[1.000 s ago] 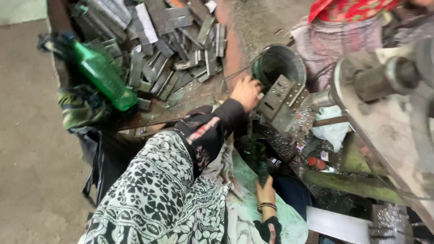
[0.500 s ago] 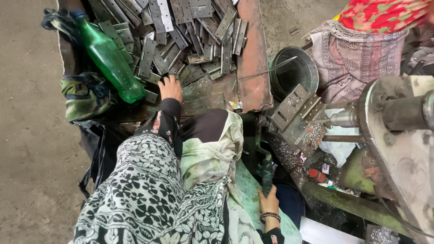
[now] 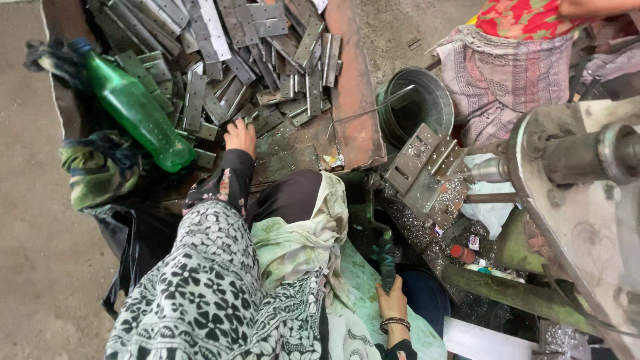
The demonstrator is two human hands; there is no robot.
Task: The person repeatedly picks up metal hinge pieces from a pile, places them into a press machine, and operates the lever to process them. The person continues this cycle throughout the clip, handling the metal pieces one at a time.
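— Where is the left hand [image 3: 240,137]?
— Upper middle of the frame, reaching into the pile of metal hinge plates [image 3: 267,47] on the rusty tray [image 3: 353,113]. The fingers are curled down onto the plates at the near edge of the pile. I cannot tell whether they have closed on one plate or just rest on them.

— And the right hand [image 3: 392,303]?
— Bottom of the frame, right of centre. It is closed around the dark lever handle [image 3: 385,257], which rises from the fist toward the machine.

— What sits beside the pile?
— A green plastic bottle [image 3: 133,107] lies tilted at the upper left, its base touching the plates. Below it, at the left, is a bundle of green patterned cloth [image 3: 97,167].

— What is on the right?
— A grey metal bucket [image 3: 420,103] stands just beside the tray's right edge, with a thin wire [image 3: 373,110] running across its rim. Below the bucket a metal fixture block [image 3: 420,167] sits on the machine, metal shavings [image 3: 413,227] scattered under it. The big grey machine body [image 3: 580,187] fills the right side.

— Anyone else?
— At the upper right, another person in red patterned clothing [image 3: 527,17], with a pale printed cloth [image 3: 500,80] hanging below.
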